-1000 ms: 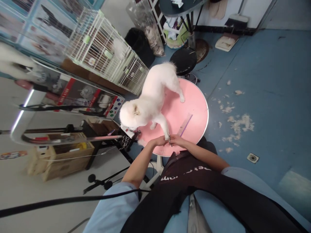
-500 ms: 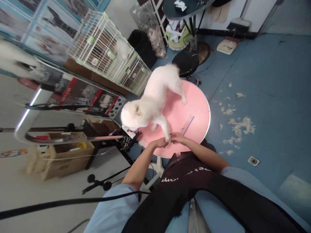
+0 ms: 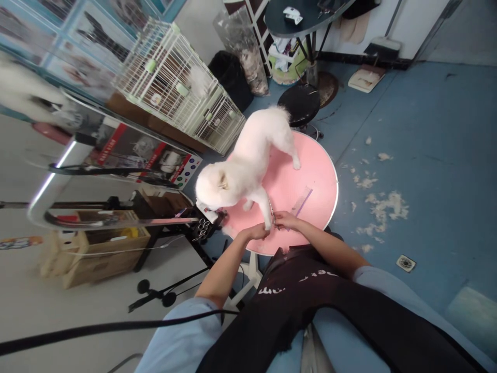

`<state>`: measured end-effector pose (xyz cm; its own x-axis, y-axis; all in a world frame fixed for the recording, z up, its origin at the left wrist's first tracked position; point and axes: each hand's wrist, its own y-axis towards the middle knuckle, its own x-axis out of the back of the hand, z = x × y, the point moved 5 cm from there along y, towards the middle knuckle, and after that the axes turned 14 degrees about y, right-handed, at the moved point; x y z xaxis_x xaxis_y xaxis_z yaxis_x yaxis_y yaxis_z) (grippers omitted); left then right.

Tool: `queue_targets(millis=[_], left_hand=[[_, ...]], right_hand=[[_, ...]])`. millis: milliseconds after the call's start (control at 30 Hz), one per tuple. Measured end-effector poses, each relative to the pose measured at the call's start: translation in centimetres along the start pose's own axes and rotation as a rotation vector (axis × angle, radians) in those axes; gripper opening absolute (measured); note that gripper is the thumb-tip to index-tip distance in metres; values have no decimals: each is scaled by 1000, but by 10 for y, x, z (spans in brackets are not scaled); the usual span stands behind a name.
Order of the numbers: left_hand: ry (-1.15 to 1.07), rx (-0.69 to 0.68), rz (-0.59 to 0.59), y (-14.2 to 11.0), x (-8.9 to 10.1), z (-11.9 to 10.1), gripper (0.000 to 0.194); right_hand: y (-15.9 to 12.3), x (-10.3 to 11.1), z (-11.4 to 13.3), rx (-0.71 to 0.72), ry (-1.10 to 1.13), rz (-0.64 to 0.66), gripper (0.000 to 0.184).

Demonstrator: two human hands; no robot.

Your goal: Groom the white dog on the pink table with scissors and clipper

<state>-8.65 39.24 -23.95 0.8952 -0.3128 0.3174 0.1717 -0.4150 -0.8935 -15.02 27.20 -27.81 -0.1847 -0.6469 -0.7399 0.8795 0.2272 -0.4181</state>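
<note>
A white dog [image 3: 252,142] stands on a round pink grooming table [image 3: 318,176], its head toward the left. My left hand [image 3: 258,231] is closed around the paw of the dog's outstretched front leg [image 3: 264,204]. Just right of that paw, my right hand [image 3: 286,219] grips a pair of scissors [image 3: 272,206], whose thin blades point up along the leg. Fingers partly hide the scissor handles. A flat comb with a purple spine [image 3: 303,202] lies on the tabletop beyond my right hand.
A metal grooming arm [image 3: 116,224] reaches in from the left, near a black holder with scissors [image 3: 202,228]. White cages [image 3: 174,83] stand behind the dog. A black stool [image 3: 298,103] is past the table. Hair clumps [image 3: 388,205] litter the blue floor.
The whole view has shifted slightly. Both hands keep their places at the dog's front leg, with the paw and scissors still held.
</note>
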Motion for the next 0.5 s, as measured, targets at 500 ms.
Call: queue_targets(millis=[500], left_hand=[[-6,35,-3,-9,-2,2,15]], right_hand=[[20,16,21,102,-303,-26,11]])
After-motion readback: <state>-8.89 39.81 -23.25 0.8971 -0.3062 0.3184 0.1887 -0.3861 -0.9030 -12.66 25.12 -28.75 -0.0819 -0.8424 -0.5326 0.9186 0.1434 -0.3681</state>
